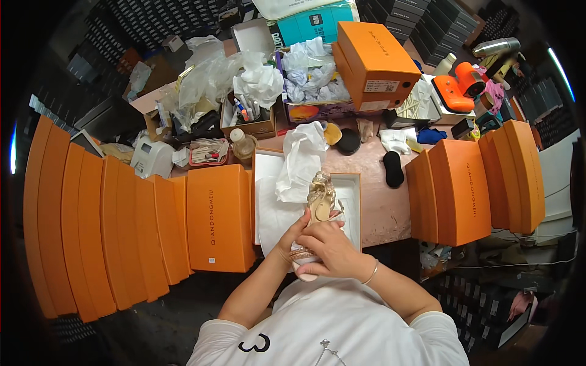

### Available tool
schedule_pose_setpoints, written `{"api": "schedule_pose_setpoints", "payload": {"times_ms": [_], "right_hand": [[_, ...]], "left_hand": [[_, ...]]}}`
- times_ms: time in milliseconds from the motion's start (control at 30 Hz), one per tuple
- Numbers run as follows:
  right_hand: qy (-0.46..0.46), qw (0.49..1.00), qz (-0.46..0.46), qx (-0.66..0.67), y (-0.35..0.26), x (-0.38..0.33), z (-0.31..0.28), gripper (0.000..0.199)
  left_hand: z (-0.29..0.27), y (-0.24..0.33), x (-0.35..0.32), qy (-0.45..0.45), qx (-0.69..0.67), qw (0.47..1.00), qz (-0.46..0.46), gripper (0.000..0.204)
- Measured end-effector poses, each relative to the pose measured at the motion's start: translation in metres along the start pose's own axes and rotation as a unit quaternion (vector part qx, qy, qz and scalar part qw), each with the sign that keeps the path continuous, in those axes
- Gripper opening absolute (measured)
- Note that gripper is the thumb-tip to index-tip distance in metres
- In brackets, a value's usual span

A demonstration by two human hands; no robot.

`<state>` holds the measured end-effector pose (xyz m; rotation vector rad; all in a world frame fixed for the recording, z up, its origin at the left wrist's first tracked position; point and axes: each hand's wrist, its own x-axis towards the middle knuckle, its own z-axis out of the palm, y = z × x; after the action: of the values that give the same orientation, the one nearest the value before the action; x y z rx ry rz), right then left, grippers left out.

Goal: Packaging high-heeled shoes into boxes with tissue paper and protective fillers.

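Both hands [317, 244] clasped around sandal [318, 210]

The person wore a white short-sleeved T-shirt [329, 323], its fabric plain across the chest and filling the view at six o'clock. Toward seven o'clock a black printed mark [255, 344], curved and rounded, sat on the shirt near the left sleeve. At the lower middle a small silvery pendant on a thin chain [328, 349] hung against the cloth. Both sleeves ended above the elbow, leaving the forearms bare. The right wrist carried a slim, pale metal bangle [370, 273], lying loose toward four o'clock of the hands.
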<state>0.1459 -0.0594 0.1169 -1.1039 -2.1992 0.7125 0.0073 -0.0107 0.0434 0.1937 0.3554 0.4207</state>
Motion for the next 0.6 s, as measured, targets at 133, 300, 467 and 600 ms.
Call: {"api": "schedule_pose_setpoints", "payload": {"times_ms": [133, 300, 467, 600], "right_hand": [[-0.016, 0.999, 0.045, -0.017, -0.007, -0.008, 0.022, 0.045], [0.003, 0.97, 0.11, 0.215, 0.01, -0.021, 0.02, 0.032], [0.288, 0.429, 0.233, 0.823, 0.041, -0.027, 0.011, 0.041], [0.344, 0.38, 0.252, 0.821, 0.048, -0.035, 0.021, 0.041]], "left_hand": [[-0.014, -0.016, 0.001, -0.029, 0.0, 0.998, 0.047, 0.075], [-0.011, -0.029, 0.002, -0.012, -0.085, 0.995, 0.056, 0.064], [0.045, -0.038, 0.004, 0.067, -0.132, 0.977, 0.154, 0.059], [0.047, -0.036, 0.004, 0.131, -0.074, 0.971, 0.184, 0.06]]}}
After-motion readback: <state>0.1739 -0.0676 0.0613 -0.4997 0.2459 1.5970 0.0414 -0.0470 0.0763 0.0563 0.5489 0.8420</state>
